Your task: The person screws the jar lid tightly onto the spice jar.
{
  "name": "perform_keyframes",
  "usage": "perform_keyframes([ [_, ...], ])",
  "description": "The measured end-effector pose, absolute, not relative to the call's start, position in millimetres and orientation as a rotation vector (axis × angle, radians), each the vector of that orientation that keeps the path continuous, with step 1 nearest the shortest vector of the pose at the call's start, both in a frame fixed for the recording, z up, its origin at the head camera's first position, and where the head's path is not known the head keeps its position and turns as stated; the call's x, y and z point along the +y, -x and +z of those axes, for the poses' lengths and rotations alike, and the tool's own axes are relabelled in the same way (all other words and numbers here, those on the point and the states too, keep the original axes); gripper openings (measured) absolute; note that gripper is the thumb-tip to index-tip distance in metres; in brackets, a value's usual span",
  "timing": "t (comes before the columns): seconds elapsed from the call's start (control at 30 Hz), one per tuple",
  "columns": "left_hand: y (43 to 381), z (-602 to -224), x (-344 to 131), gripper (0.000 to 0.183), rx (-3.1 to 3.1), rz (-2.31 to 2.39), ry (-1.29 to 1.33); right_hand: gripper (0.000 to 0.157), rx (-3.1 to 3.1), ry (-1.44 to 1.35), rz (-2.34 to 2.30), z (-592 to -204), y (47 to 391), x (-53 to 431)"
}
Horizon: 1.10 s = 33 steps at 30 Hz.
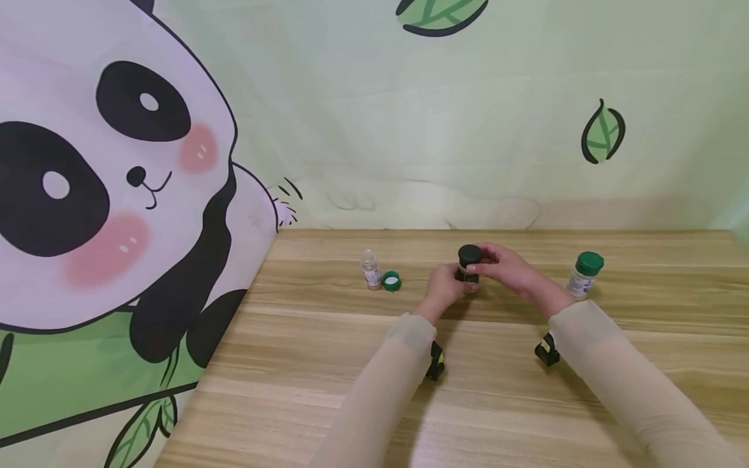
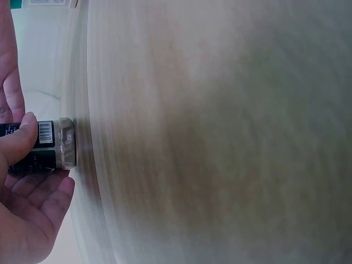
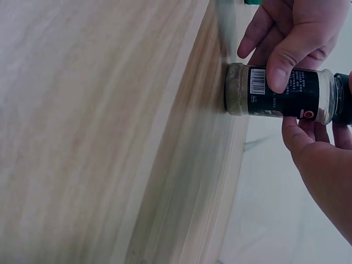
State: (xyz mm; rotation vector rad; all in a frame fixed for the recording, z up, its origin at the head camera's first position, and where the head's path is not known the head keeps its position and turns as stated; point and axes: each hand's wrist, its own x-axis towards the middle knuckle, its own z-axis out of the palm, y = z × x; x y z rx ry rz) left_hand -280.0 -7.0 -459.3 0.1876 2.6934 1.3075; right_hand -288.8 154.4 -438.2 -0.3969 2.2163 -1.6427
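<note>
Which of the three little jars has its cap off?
The leftmost jar: it stands uncapped, a green cap beside it. The black-capped jar and green-capped jar both have lids on.

Toward you from the grip on the black-lidded jar [image 1: 470,254], you can pass above the tabletop [image 1: 491,403], between left sleeve [image 1: 377,400] and right sleeve [image 1: 632,387], though black wrist gear [image 1: 548,354] narrows that lane; leftward, the small bottle [image 1: 371,272] and green cap [image 1: 392,281] block a low sweep; rightward, the green-lidded jar [image 1: 587,268] stands just past that right sleeve; behind, the backdrop [image 1: 497,130] rises.
</note>
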Motion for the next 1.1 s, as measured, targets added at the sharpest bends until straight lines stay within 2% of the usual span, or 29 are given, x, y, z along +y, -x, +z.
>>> perform_keyframes([
  [1.1, 277.4, -459.4, -7.6, 0.036, 2.685, 1.344, -0.196, 0.058, 2.278, 0.299, -1.737, -442.5, 282.0, 144.7],
])
